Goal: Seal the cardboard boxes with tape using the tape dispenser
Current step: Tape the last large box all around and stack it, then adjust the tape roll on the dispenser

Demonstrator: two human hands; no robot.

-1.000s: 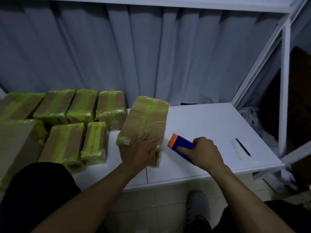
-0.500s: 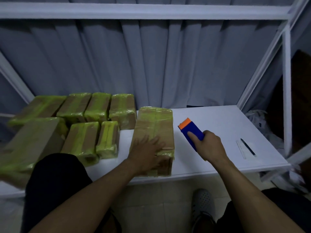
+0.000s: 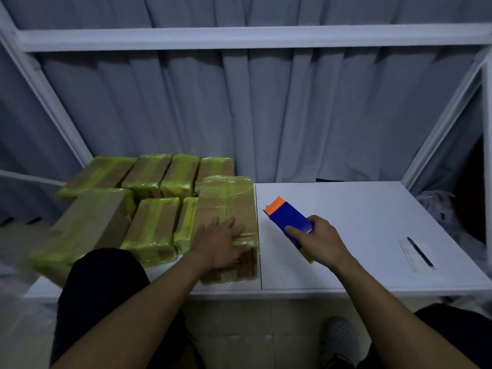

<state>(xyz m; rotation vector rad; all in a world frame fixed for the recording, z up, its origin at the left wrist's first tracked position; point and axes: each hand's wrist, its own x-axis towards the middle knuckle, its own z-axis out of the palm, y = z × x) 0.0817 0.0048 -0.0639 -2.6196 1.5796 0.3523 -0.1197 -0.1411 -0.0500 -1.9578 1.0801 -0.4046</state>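
Head view: the right hand (image 3: 319,242) curls its fingers round the blue tape dispenser (image 3: 288,218) over the white table (image 3: 359,209), its long axis running 11 to 5 o'clock and its orange end pointing to 11. At its 9 o'clock, the left hand (image 3: 222,242) presses spread fingers on the cardboard box (image 3: 226,198).

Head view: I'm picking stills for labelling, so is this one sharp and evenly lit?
Head view: dim, bluish light overall; large box at the left edge smeared by blur; taped box under the left hand and tape dispenser in the right hand fairly crisp; wide-angle lens slightly bows the shelf frame.
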